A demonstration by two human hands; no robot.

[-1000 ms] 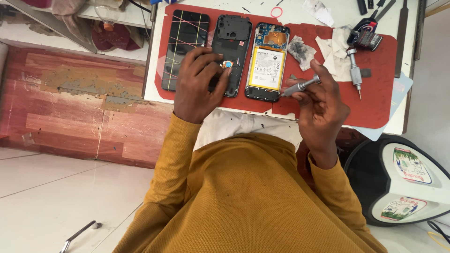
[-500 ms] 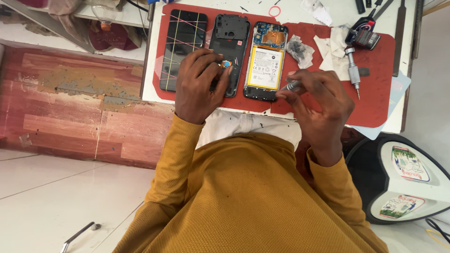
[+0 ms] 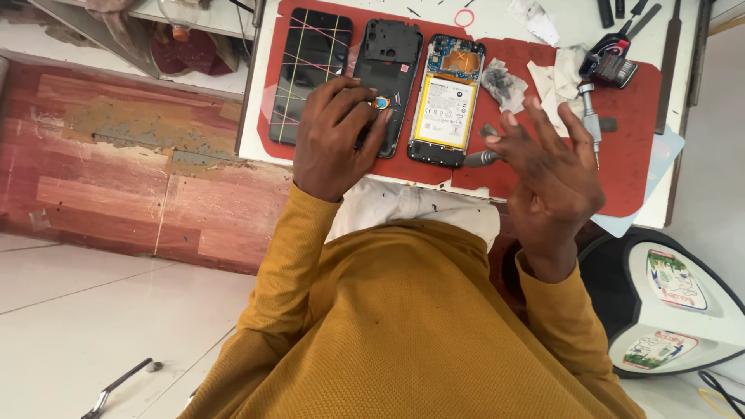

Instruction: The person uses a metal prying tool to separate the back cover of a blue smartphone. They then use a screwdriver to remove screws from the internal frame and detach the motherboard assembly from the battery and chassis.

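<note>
a: since a moment back the right hand [image 3: 547, 174] has opened up, fingers spread apart now, and the silver screwdriver [image 3: 481, 159] it was pinching sits under the thumb on the red mat [image 3: 636, 155].

b: and the left hand [image 3: 334, 136]?

a: same spot. its fingers are pinched together on a small blue and orange part [image 3: 380, 102], right over the black back cover [image 3: 388, 74].

b: what's around it?

a: dark screen panel [image 3: 310, 66] just left of the cover, opened phone with the yellow battery [image 3: 446, 105] just right, all on the mat on the white bench [image 3: 497, 15]. a second screwdriver [image 3: 590, 116] lies near the right fingers.
</note>
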